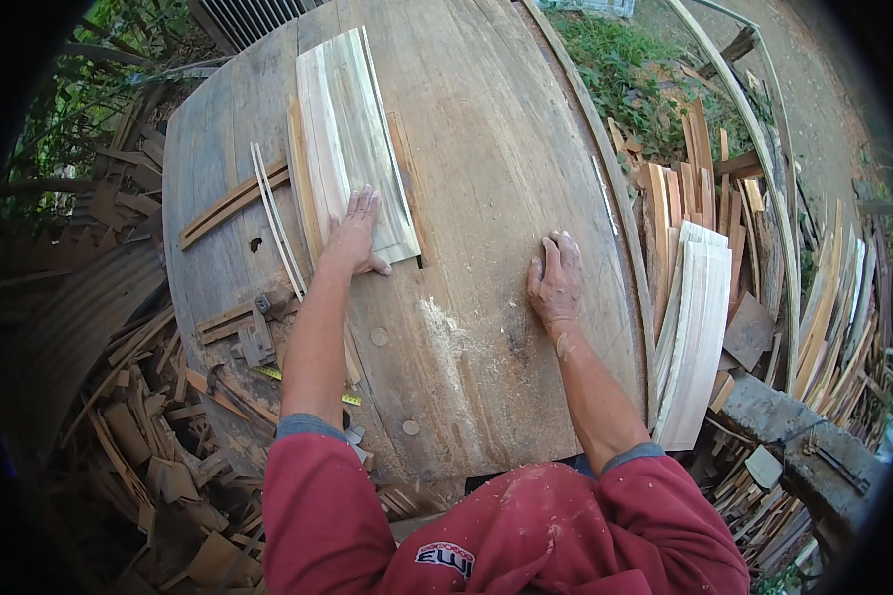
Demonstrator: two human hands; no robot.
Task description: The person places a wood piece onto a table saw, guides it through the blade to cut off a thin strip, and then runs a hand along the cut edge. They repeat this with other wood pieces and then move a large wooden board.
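Board [352, 129], pale and long, lies left of centre on the surface [496, 149], the broadest thing before me. Its long axis runs away from me, far end leaning a little left, so most of its length reaches ahead of my left hand [357, 236], the nearer one. That grip is spread, palm down on the near end, closed around nothing. My right hand [558, 278] rests on the surface to the right, well apart from the board, fingers slightly bent, nothing visible in it. Thin strips [274, 213] lie left of the board; sawdust [445, 332] lies between my forearms.
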